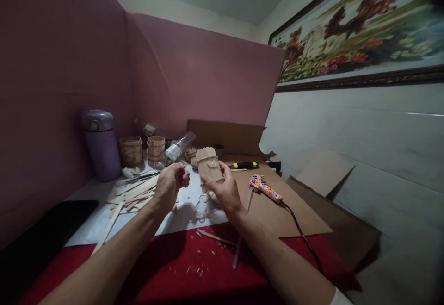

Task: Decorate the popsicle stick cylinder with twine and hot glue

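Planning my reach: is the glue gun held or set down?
Set down: the glue gun lies on the cardboard; the right hand holds a wooden piece, the left hand is well apart.

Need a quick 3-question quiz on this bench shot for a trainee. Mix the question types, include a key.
1. Multiple choice: which of the person's hands holds the wooden-strip piece?
A) Left only
B) Right only
C) Both

2. Fill the gap: the patterned glue gun lies on brown ____.

3. True or false: in the picture, the purple flask stands to the left of the black-and-yellow handle.

Key:
1. B, the right hand.
2. Cardboard.
3. True.
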A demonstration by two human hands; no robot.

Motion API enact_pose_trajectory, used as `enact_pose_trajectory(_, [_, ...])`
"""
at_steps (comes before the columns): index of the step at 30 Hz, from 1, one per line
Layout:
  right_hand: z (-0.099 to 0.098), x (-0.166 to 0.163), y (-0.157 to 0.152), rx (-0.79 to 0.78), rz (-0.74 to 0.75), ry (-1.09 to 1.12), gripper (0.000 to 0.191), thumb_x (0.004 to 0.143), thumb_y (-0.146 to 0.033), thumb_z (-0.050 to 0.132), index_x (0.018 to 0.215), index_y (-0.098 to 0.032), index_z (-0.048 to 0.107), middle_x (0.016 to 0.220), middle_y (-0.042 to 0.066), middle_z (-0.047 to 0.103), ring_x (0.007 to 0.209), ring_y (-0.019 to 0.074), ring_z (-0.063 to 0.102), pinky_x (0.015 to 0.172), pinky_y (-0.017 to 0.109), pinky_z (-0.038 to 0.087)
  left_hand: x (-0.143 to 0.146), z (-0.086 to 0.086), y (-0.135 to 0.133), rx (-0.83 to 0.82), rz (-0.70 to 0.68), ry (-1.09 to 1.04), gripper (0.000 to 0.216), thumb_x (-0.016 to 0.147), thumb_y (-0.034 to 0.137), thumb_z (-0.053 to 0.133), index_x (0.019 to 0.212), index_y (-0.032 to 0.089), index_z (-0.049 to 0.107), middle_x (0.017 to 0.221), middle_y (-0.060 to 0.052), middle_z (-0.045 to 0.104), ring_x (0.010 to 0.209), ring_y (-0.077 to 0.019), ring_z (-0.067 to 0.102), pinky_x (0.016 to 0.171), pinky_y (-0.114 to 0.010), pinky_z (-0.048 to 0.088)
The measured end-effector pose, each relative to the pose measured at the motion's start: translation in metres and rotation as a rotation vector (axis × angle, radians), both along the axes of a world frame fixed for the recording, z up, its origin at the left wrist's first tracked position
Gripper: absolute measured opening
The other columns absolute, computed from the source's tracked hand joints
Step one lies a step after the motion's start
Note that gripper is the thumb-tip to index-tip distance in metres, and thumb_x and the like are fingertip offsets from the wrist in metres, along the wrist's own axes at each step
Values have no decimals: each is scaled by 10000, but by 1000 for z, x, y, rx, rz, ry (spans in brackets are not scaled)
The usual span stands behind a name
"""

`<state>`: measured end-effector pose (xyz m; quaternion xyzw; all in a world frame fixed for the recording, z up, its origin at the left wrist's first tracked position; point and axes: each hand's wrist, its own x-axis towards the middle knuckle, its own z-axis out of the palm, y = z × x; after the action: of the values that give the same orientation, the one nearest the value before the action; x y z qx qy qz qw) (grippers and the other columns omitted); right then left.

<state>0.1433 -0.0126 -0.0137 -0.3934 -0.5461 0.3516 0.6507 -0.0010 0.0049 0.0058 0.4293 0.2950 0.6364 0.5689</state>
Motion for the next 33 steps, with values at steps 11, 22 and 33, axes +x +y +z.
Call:
enact_pose_trajectory(11, [0, 2, -2, 6, -258, -246, 823, 631, -509, 744, 1295, -132, 436, 1201, 171, 603, 1032, 279, 613, 875, 384, 483, 2, -9, 4, 44, -28, 116, 413, 540, 462, 773, 650, 145, 533, 464, 37, 507, 370, -64, 370, 368, -198, 285])
enact_pose_trajectory(22, [-5, -5, -13, 124, -279, -508, 808, 673, -448, 731, 1341, -133, 401, 1295, 204, 545, 1192, 341, 521, 977, 472, 419, 6, -4, -12, -30, -168, 98, 433, 732, 419, 702, 1050, 155, 573, 991, -83, 649, 788, -162, 630, 637, -253, 475])
enact_pose_trajectory(33, [-7, -9, -17, 178, -310, -612, 820, 706, -470, 686, 1372, -104, 380, 1281, 220, 555, 1163, 361, 541, 938, 510, 447, 14, -12, -11, 16, -238, 5, 496, 712, 251, 750, 1155, 178, 540, 1092, -93, 665, 882, -187, 665, 758, -280, 536])
